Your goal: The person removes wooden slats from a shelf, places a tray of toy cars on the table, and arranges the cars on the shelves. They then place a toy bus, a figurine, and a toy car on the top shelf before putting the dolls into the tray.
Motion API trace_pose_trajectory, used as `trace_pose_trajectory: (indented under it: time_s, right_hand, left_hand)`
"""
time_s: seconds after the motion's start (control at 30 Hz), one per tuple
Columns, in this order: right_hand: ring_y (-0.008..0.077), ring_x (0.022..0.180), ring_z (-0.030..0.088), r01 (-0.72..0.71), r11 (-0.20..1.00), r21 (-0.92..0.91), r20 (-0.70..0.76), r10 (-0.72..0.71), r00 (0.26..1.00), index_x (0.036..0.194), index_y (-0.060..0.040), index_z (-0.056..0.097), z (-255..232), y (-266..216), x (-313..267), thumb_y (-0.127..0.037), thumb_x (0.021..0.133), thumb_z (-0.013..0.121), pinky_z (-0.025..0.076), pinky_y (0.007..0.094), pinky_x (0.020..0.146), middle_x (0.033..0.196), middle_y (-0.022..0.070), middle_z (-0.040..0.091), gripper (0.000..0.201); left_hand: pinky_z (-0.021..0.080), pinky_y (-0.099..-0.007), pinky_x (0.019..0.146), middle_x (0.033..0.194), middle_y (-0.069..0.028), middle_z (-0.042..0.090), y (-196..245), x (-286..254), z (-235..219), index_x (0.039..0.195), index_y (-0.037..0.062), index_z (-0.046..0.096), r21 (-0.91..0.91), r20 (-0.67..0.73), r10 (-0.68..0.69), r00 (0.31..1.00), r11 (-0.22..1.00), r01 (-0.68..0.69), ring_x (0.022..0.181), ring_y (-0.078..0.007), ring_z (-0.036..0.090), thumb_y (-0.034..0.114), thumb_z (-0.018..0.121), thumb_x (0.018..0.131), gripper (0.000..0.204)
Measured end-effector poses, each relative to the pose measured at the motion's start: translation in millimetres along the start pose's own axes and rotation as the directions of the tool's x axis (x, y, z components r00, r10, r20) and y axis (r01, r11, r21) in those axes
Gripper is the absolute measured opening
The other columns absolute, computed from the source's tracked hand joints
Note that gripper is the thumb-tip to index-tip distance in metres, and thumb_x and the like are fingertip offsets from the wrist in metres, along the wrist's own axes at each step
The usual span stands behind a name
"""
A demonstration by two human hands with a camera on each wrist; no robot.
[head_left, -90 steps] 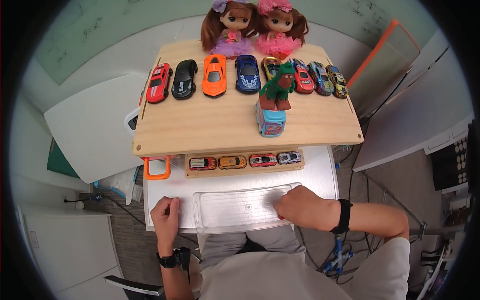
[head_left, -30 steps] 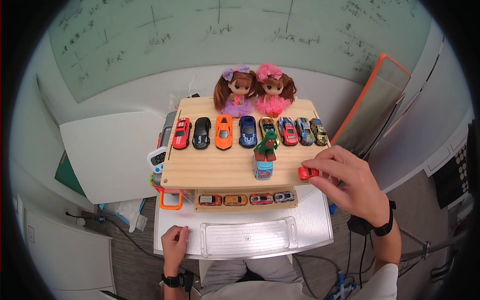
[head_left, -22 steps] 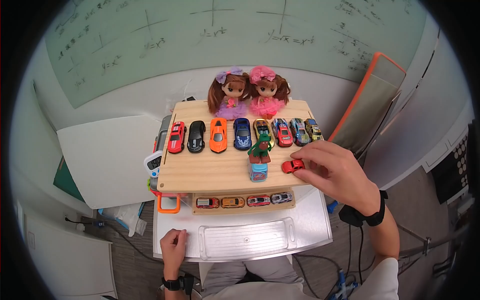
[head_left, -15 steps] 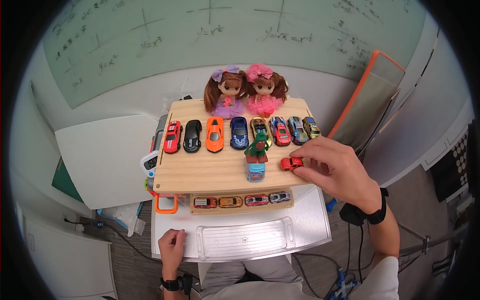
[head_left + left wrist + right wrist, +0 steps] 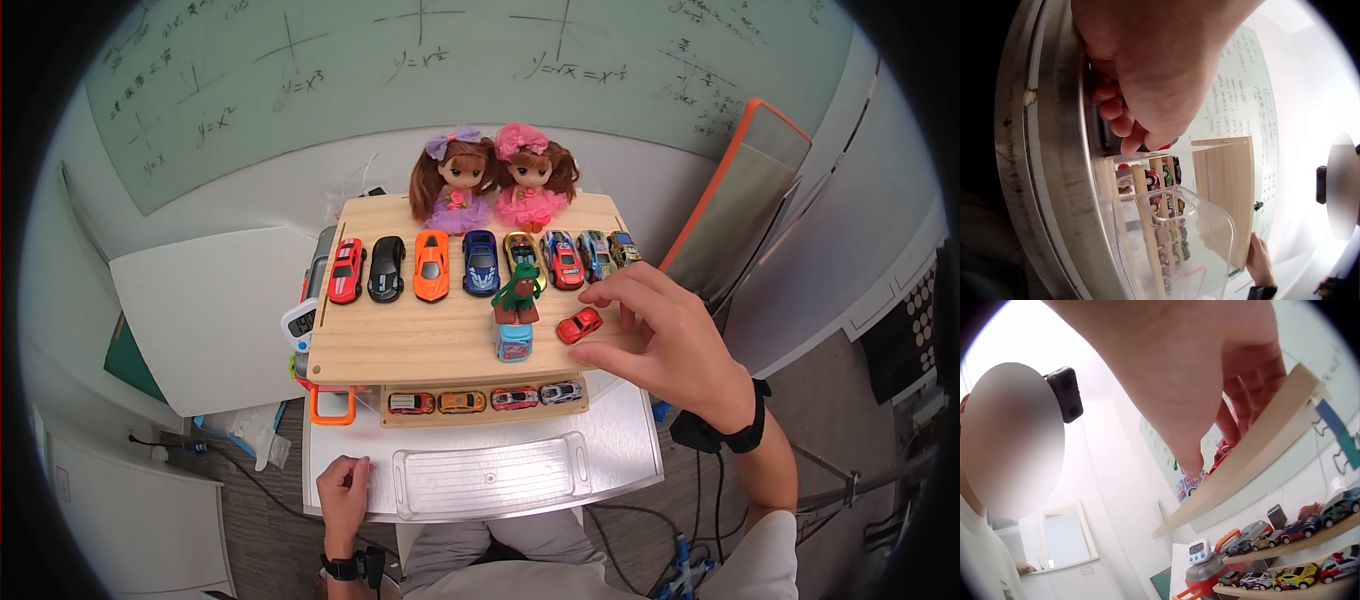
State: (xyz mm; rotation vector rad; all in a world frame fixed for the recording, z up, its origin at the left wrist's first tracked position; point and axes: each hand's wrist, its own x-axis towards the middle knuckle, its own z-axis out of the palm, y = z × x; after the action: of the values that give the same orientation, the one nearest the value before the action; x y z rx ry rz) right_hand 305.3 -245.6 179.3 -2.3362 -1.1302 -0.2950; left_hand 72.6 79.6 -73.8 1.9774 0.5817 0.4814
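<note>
A small red toy car (image 5: 579,325) stands on the upper wooden shelf (image 5: 420,340), turned at a slant. Around it, thumb and fingers spread apart, is my right hand (image 5: 670,340), with a gap showing on either side of the car. Left of the car, a green and brown figurine (image 5: 517,295) sits on a light-blue toy bus (image 5: 514,342). My left hand (image 5: 343,490) rests idle near the table's front left corner, fingers loosely curled and holding nothing. Beside it lies a clear plastic tray (image 5: 490,480).
Several toy cars, among them an orange car (image 5: 431,266), line the upper shelf behind the figurine. Two dolls, one the purple-dressed doll (image 5: 456,190), stand at the back. A lower wooden rack (image 5: 485,415) holds more cars. A white timer (image 5: 300,322) stands left.
My right hand carried the red car from over the tray up to the shelf, set it right of the bus, then spread its fingers off it. My left hand stays on the table.
</note>
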Motion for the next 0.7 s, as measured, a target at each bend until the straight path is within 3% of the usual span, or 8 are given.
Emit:
trace_pose_trajectory:
  time_s: [0.3, 0.5, 0.6, 0.7]
  right_hand:
    - [0.0251, 0.079, 0.069, 0.017, 1.0, -0.019, -0.046, -0.018, 0.999, 0.099, -0.0049, 0.069, 14, 1, 2, -0.024, 0.085, 0.082, 0.057, 0.0363, 0.07, 0.093, 0.0073, 0.067, 0.027]
    - [0.024, 0.078, 0.068, 0.094, 0.995, 0.021, -0.052, -0.092, 0.994, 0.101, -0.0052, 0.07, 13, -1, 3, -0.017, 0.088, 0.079, 0.056, 0.0356, 0.067, 0.092, 0.0077, 0.068, 0.019]
    - [0.0231, 0.078, 0.067, 0.031, 0.995, 0.093, 0.004, -0.031, 1.0, 0.103, -0.0054, 0.071, 7, -6, 2, -0.014, 0.089, 0.078, 0.055, 0.035, 0.067, 0.094, 0.0079, 0.068, 0.018]
    - [0.0213, 0.078, 0.067, 0.06, 0.993, 0.099, 0.019, -0.062, 0.998, 0.108, -0.0045, 0.072, 6, -3, 1, -0.012, 0.09, 0.077, 0.056, 0.0327, 0.065, 0.097, 0.008, 0.069, 0.021]
  left_hand:
    - [0.041, -0.0276, 0.058, 0.069, -0.0059, 0.064, 2, -1, 0, 0.083, -0.0053, 0.07, -0.004, -0.01, -0.018, 1.0, 1.0, 0.018, 0.061, -0.0092, 0.05, 0.012, 0.07, 0.098, 0.023]
    - [0.041, -0.0278, 0.057, 0.068, -0.0062, 0.063, 3, -1, 0, 0.083, -0.0054, 0.07, -0.004, -0.013, 0.0, 1.0, 1.0, 0.0, 0.061, -0.0097, 0.051, 0.011, 0.07, 0.098, 0.022]
    - [0.041, -0.028, 0.057, 0.068, -0.0062, 0.062, 1, 0, 0, 0.083, -0.0056, 0.07, -0.007, -0.006, -0.002, 1.0, 1.0, 0.002, 0.06, -0.0099, 0.05, 0.011, 0.07, 0.098, 0.022]
    - [0.041, -0.0281, 0.058, 0.068, -0.0063, 0.062, 5, -1, 0, 0.083, -0.0057, 0.07, -0.01, -0.008, -0.011, 1.0, 1.0, 0.01, 0.061, -0.0102, 0.051, 0.011, 0.07, 0.098, 0.022]
